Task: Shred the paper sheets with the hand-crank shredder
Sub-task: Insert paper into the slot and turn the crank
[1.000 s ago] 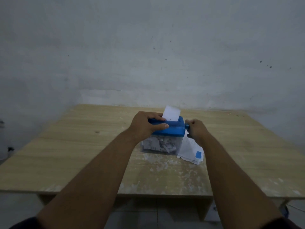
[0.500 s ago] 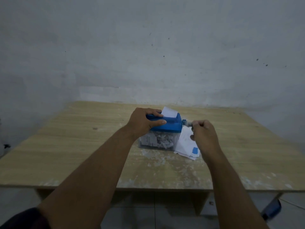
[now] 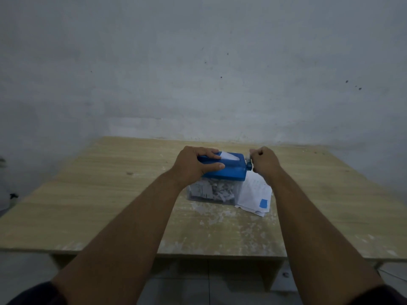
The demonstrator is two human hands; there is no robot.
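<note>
**Sheet nearly swallowed as the crank comes round**

The hand-crank shredder stands near the middle of the wooden table, its blue top on a clear bin. A second ago the paper sheet stood tall out of the slot. Half a second ago it was shorter, and now only a low white sliver shows above the blue top.

The right hand has risen from the near, lower side of the crank to the top of its turn. It is clenched in a fist at the shredder's right end, round the handle. The fist hides the handle itself, so only the blue hub is plain.

The left hand has kept its place. It grasps the blue top with its fingers over the far edge and its thumb along the near side.

White shreds are piled inside the bin. Loose sheets lie flat on the table just right of the bin, touching its base, and the top one has a small blue patch at its near corner. The right forearm crosses over their right edge.

Pale scuffs mark the tabletop in front of the shredder. A grey speckled wall rises behind the table.
</note>
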